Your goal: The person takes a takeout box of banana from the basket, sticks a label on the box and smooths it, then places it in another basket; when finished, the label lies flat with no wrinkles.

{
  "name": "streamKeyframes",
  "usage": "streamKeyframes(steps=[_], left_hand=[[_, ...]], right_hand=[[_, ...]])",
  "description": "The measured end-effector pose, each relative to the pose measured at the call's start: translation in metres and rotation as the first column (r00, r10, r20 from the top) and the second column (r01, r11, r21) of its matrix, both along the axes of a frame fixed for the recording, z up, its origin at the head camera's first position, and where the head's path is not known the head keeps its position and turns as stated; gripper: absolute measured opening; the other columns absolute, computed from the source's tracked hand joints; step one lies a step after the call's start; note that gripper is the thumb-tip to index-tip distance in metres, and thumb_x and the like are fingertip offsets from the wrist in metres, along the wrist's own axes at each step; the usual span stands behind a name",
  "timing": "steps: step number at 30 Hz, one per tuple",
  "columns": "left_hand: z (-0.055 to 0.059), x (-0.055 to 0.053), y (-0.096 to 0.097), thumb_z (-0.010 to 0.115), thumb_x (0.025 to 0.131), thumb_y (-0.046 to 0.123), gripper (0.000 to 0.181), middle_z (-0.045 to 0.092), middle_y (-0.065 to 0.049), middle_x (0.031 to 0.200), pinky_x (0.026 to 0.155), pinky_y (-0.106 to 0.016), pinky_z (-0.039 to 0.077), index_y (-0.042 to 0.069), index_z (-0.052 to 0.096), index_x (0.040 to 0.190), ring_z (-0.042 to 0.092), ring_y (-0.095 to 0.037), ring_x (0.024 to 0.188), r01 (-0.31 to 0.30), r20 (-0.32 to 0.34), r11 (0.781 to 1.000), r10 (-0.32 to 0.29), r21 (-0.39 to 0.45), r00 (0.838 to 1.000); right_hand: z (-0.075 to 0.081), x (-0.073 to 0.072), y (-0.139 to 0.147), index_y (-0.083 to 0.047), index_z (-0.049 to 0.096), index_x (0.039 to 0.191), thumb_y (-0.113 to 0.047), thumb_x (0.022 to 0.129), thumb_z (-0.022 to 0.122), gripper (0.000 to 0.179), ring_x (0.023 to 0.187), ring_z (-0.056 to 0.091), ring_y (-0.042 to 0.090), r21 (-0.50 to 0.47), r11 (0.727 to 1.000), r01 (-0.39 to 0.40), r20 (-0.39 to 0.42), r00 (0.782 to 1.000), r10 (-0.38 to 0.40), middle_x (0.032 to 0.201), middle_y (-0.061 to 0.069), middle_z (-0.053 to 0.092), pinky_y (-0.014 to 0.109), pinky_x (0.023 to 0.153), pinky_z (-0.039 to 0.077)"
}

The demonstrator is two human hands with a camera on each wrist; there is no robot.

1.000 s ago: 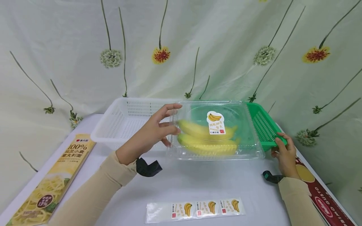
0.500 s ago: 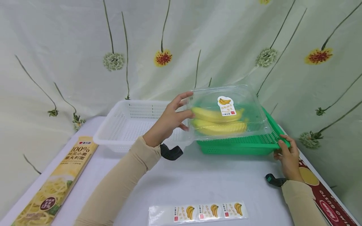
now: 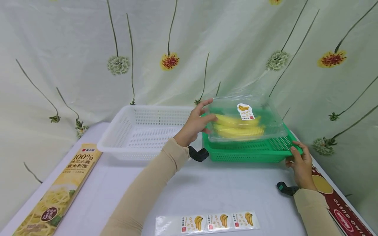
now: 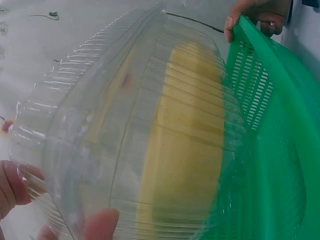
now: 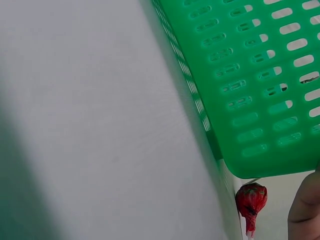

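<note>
My left hand (image 3: 195, 123) grips the left end of a clear plastic box (image 3: 274, 126) with yellow bananas (image 3: 239, 131) inside. A banana sticker (image 3: 245, 111) is on its lid. The box is tilted and held over the green basket (image 3: 245, 156); the left wrist view shows the thumb (image 4: 101, 225) on its near wall and the basket to the right. At the basket's front right corner, my right hand (image 3: 301, 165) holds the rim. In the right wrist view, the basket's slotted wall (image 5: 250, 90) fills the upper right, with part of a finger below it.
A white basket (image 3: 118, 151) stands left of the green one. A pasta package (image 3: 59, 186) lies at the left and a dark red package (image 3: 339, 209) at the right. Near the front is a strip of banana stickers (image 3: 206, 223). A flowered curtain (image 3: 189, 39) hangs behind.
My left hand has carried the box rightward; it first rose, then came down slightly over the green basket, whose front is now more exposed. My right hand stays at the basket's corner.
</note>
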State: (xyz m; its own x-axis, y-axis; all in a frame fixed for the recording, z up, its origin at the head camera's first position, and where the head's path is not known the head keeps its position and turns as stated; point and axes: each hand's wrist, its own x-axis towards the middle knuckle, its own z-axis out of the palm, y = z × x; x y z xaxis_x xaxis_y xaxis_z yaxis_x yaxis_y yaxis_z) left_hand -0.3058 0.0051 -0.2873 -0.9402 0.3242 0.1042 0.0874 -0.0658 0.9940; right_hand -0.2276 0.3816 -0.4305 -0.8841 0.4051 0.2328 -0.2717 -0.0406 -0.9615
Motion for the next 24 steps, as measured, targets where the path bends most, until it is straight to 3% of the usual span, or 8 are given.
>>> streamKeyframes(steps=[6, 9, 12, 15, 18, 24], left_hand=[[-0.011, -0.009, 0.019, 0.067, 0.102, 0.006, 0.069, 0.032, -0.015, 0.173, 0.062, -0.029, 0.061, 0.028, 0.047, 0.164, 0.040, -0.027, 0.156, -0.028, 0.059, 1.000, 0.028, -0.003, 0.998], [-0.017, -0.014, 0.028, 0.067, 0.102, 0.008, 0.070, 0.030, -0.018, 0.174, 0.059, -0.026, 0.058, 0.027, 0.045, 0.165, 0.053, -0.031, 0.145, -0.047, 0.084, 0.998, 0.050, -0.034, 0.995], [-0.024, -0.019, 0.035, 0.067, 0.103, 0.008, 0.070, 0.038, -0.021, 0.168, 0.057, -0.024, 0.057, 0.026, 0.043, 0.167, 0.070, -0.030, 0.112, -0.054, 0.108, 0.996, 0.062, -0.073, 0.992], [-0.029, -0.022, 0.041, 0.067, 0.104, 0.008, 0.070, 0.052, -0.023, 0.151, 0.058, -0.024, 0.057, 0.024, 0.042, 0.168, 0.065, -0.020, 0.076, -0.049, 0.117, 0.992, 0.063, -0.119, 0.991], [-0.031, -0.023, 0.047, 0.066, 0.103, 0.005, 0.071, 0.056, -0.024, 0.141, 0.057, -0.025, 0.056, 0.021, 0.040, 0.168, 0.057, -0.012, 0.065, -0.034, 0.125, 0.990, 0.052, -0.138, 0.991], [-0.033, -0.022, 0.056, 0.065, 0.102, 0.003, 0.076, 0.040, -0.022, 0.168, 0.051, -0.024, 0.052, 0.018, 0.036, 0.170, 0.044, -0.008, 0.045, -0.016, 0.138, 0.984, 0.041, -0.175, 0.990]], right_hand=[[0.000, 0.001, 0.000, -0.028, 0.056, 0.136, -0.021, 0.115, 0.054, 0.022, 0.069, 0.056, 0.009, 0.013, 1.000, -0.005, -0.013, 1.000, 0.005, 0.099, -0.005, 0.056, 0.021, 0.057, 0.048], [-0.001, 0.001, -0.001, -0.028, 0.056, 0.136, -0.022, 0.115, 0.054, 0.022, 0.070, 0.056, 0.009, 0.022, 1.000, -0.004, -0.017, 1.000, 0.005, 0.098, -0.005, 0.056, 0.021, 0.058, 0.048], [-0.001, 0.001, -0.002, -0.028, 0.056, 0.136, -0.023, 0.115, 0.054, 0.022, 0.070, 0.056, 0.009, 0.031, 1.000, 0.002, -0.021, 1.000, -0.002, 0.098, -0.005, 0.056, 0.020, 0.057, 0.048], [-0.001, 0.001, -0.002, -0.029, 0.056, 0.135, -0.022, 0.115, 0.054, 0.021, 0.070, 0.057, 0.008, 0.033, 0.999, 0.005, -0.032, 0.999, -0.004, 0.097, -0.005, 0.057, 0.020, 0.057, 0.048], [-0.001, 0.001, -0.002, -0.030, 0.057, 0.134, -0.022, 0.115, 0.054, 0.021, 0.070, 0.057, 0.008, 0.030, 1.000, 0.004, -0.043, 0.999, -0.003, 0.097, -0.005, 0.057, 0.019, 0.057, 0.048], [-0.002, 0.001, -0.003, -0.030, 0.057, 0.134, -0.023, 0.115, 0.054, 0.020, 0.070, 0.057, 0.008, 0.025, 1.000, 0.006, -0.042, 0.999, -0.005, 0.098, -0.005, 0.057, 0.019, 0.057, 0.049]])
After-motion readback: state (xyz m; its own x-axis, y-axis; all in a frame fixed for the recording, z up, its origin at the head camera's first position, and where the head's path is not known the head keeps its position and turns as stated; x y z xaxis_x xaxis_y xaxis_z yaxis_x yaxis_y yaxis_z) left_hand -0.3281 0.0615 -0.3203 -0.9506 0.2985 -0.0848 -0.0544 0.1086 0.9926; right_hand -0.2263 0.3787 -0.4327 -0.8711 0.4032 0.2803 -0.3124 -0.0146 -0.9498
